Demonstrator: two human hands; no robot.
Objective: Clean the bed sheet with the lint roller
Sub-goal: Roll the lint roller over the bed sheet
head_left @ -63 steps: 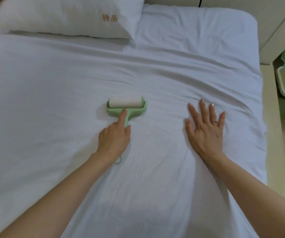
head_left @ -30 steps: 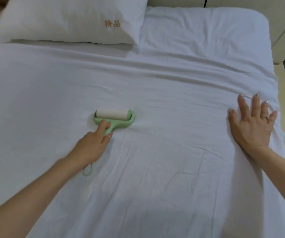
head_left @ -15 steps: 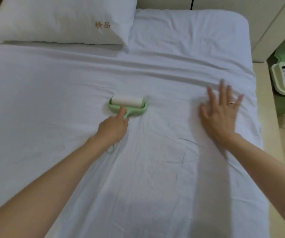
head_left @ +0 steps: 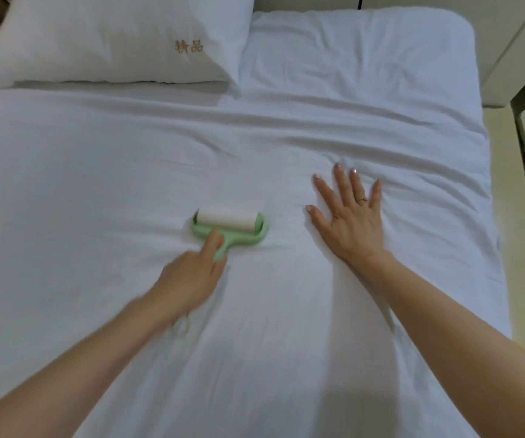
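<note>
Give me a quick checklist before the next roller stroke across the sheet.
1. Grip of left hand on lint roller handle: ok, index finger lies along the handle.
2. Roll resting on bed sheet: ok.
3. The right hand flat on the sheet, apart from the roller: ok.
4. Sheet smooth ahead of the roller: not ok, creases run across before the pillow.
5. Lint on the sticky roll: cannot tell.
</note>
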